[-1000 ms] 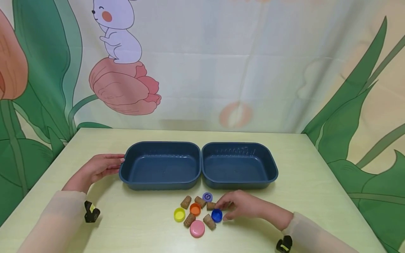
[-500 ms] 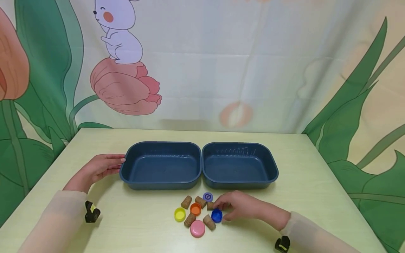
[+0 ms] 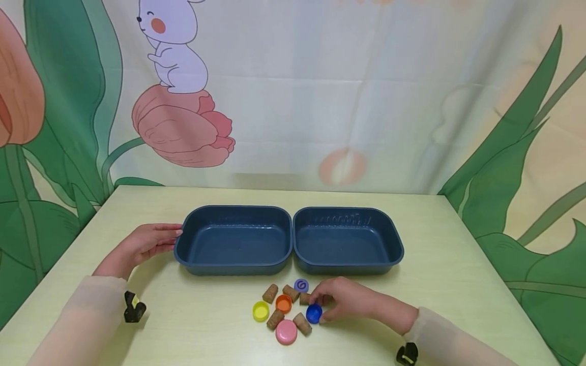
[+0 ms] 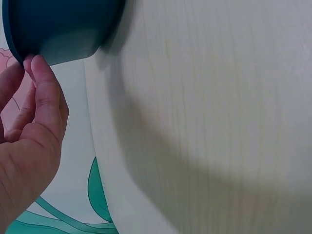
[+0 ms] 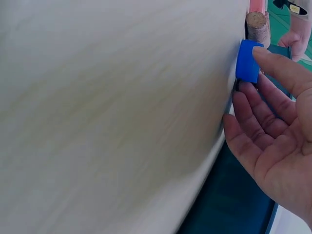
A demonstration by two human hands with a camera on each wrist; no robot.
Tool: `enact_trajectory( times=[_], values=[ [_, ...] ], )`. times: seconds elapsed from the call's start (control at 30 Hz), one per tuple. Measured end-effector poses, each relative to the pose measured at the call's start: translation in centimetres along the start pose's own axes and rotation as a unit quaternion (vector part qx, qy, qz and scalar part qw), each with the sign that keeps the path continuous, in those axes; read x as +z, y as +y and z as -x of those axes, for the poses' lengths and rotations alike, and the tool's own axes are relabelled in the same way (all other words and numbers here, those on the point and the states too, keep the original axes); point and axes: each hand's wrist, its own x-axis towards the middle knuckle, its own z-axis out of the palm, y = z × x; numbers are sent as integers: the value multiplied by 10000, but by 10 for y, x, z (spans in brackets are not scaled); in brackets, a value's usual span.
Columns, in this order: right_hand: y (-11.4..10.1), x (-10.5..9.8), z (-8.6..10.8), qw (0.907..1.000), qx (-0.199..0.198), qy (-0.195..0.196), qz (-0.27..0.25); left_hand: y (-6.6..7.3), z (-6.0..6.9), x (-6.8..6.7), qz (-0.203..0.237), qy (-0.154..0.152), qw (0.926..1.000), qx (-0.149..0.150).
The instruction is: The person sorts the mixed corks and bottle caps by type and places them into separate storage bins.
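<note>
In the head view, my left hand touches the left end of a dark blue tray with fairly straight fingers. The left wrist view shows its fingertips against the tray's rim. My right hand pinches a blue bottle cap that stays by the table top, at the right of a small cluster. The right wrist view has the thumb on the blue cap's side, with the other fingers curved beneath. Beside the cap lie a cork and another cork, partly hidden by the fingers.
Left of the blue cap lie a pink cap, an orange cap, a yellow cap, a purple cap and several corks. A second dark blue tray adjoins the first. A printed curtain hangs behind the table.
The right hand's fingers have closed in slightly on the blue cap, its arm edging left. The left hand and both trays stay in place.
</note>
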Motion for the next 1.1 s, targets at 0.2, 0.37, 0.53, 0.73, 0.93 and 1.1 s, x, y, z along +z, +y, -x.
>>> enact_trajectory(
  times=[0.2,0.37,0.53,0.73,0.93,1.1],
  values=[
    [-2,0,0,9998,161,25,-65,-1,0,-1,68,7,10000,-19],
    [0,0,1,9999,169,19,-18,-1,2,0,91,36,9999,-49],
    [2,-2,3,10000,52,62,29,0,3,0,100,66,9999,-73],
    [-1,-8,7,9999,38,86,39,-2,2,-1,260,60,9996,-131],
    [-8,-19,9,9998,40,147,133,-2,0,-1,231,33,9997,-107],
    [-11,-27,13,9998,156,140,51,-1,1,-1,233,-12,9997,-82]
  ],
)
